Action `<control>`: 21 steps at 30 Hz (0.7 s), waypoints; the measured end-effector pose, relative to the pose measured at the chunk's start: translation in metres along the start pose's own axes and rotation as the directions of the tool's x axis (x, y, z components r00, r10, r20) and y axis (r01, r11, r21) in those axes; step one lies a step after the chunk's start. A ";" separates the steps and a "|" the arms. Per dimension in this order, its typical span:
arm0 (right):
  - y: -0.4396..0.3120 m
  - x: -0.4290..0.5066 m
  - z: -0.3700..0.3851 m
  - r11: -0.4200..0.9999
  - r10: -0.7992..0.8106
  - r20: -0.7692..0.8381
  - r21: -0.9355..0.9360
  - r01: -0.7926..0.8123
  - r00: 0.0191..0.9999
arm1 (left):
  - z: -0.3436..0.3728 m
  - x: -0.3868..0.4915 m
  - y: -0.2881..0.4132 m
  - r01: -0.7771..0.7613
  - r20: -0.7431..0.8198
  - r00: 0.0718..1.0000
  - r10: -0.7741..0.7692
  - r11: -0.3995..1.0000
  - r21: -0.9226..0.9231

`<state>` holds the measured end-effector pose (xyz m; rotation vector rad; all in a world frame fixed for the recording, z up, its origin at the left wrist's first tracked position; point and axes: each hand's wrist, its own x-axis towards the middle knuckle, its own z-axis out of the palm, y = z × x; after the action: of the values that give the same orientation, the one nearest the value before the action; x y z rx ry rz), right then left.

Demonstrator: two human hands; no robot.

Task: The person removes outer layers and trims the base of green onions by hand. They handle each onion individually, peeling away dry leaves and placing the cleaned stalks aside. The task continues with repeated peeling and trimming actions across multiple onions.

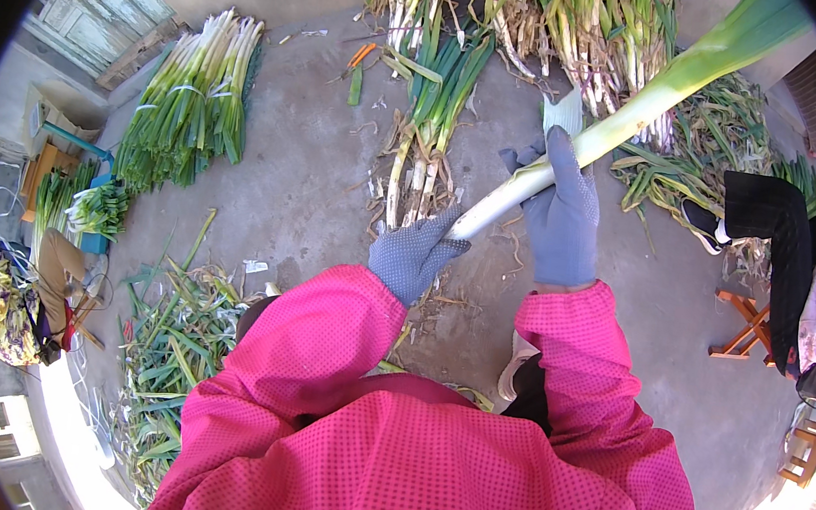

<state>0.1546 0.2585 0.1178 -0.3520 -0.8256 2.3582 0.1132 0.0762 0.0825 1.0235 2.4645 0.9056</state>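
Observation:
A thick leek-like green onion (611, 131) slants up to the right across my view, its white root end low and its green leaves at the top right. My left hand (414, 254), in a grey dotted glove, grips the root end. Further up the stalk my right hand (565, 212), gloved the same way, holds it with thumb on top. A pale strip of leaf (564, 114) stands up by the right thumb. Beyond my hands, several untrimmed stalks (435, 118) lie on the concrete floor, roots towards me.
Large untrimmed bunches (577, 32) lie at the far side. Tied, cleaned bundles (196, 91) stand at the left wall. Leaf scraps heap at lower left (176, 365) and at right (725, 125). Seated people are at left (14, 301) and right (779, 244), by a folding wooden stool (745, 327).

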 end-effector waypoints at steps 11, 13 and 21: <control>0.010 0.001 -0.009 0.998 0.021 0.005 -0.057 -0.020 1.000 | 0.007 0.006 -0.012 0.127 -0.005 0.991 -0.131 0.970 -0.206; 0.008 0.000 -0.007 0.995 0.070 0.019 -0.079 -0.069 0.997 | 0.008 0.007 -0.015 0.123 -0.056 0.989 -0.140 0.965 -0.233; 0.012 0.000 -0.005 0.999 0.018 0.059 -0.037 -0.016 0.998 | 0.002 0.014 -0.015 0.152 -0.111 0.973 -0.204 0.921 -0.358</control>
<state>0.1512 0.2530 0.1065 -0.3062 -0.8977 2.3819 0.0971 0.0788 0.0710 0.6197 2.3431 1.3347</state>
